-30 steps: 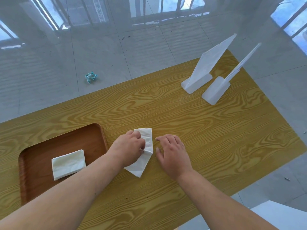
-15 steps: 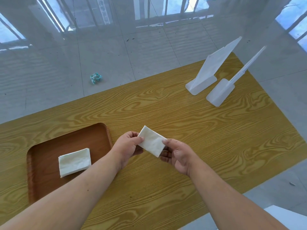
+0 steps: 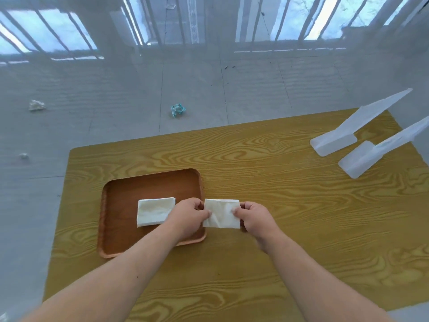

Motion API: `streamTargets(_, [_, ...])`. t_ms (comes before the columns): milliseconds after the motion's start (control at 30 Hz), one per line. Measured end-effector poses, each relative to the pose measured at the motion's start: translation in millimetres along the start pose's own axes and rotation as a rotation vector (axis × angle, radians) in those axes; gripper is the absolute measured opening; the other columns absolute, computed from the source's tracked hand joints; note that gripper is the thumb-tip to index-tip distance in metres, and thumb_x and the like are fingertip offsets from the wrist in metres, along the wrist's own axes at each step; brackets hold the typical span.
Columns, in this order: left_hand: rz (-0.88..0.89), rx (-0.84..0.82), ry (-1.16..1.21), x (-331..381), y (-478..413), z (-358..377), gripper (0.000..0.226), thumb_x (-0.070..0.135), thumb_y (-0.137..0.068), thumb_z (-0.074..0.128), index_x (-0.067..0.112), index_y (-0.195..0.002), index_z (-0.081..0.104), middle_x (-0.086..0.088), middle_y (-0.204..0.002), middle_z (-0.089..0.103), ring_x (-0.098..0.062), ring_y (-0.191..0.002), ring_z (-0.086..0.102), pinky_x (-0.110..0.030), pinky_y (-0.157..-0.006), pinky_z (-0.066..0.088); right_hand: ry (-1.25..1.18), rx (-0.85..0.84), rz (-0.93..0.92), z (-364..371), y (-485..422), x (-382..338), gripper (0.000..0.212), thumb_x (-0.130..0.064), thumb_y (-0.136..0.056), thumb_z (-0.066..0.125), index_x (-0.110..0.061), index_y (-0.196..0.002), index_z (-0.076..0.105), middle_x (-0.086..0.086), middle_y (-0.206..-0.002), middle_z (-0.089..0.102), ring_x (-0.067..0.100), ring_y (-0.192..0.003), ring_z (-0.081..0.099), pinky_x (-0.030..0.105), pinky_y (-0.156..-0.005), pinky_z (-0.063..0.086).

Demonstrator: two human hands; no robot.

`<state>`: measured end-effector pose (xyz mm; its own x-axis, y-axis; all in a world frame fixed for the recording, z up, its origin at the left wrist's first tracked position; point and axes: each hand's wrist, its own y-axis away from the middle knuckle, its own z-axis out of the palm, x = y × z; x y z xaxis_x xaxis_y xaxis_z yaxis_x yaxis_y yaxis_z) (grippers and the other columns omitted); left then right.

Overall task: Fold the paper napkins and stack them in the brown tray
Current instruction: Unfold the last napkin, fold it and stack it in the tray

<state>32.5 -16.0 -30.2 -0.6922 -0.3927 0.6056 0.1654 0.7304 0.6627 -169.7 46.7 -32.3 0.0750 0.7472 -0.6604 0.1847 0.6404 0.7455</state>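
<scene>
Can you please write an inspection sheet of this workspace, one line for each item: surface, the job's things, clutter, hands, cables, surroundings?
Surface: yellow wood-grain table, bare around the work area.
Job's things: brown tray on the table's left part; one folded napkin lies flat inside it; a second folded napkin is held just right of the tray's edge.
Clutter: two white plastic stands at the far right of the table.
Hands: left hand and right hand each pinch one end of the second folded napkin.
Cables: nothing seen.
Surroundings: glossy tiled floor with a crumpled teal wrapper and white paper scraps.
</scene>
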Motion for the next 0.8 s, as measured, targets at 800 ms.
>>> streamTargets(800, [-0.121,0.388,-0.228,-112,5,-105,0.031,0.054,-0.092,0.068,0.028,-0.076,0.065,0.008,-0.074,0.07,-0.012,-0.069,0.063,-0.032,-0.054,0.04,1.13,-0.015,-0.371,169,-22,-34,0.04,-0.042,-0.093,0.06,-0.018,-0.062,0.054,-0.003,-0.062,0.058,0.021,-0.059,0.058,0.03,-0.047,0.034])
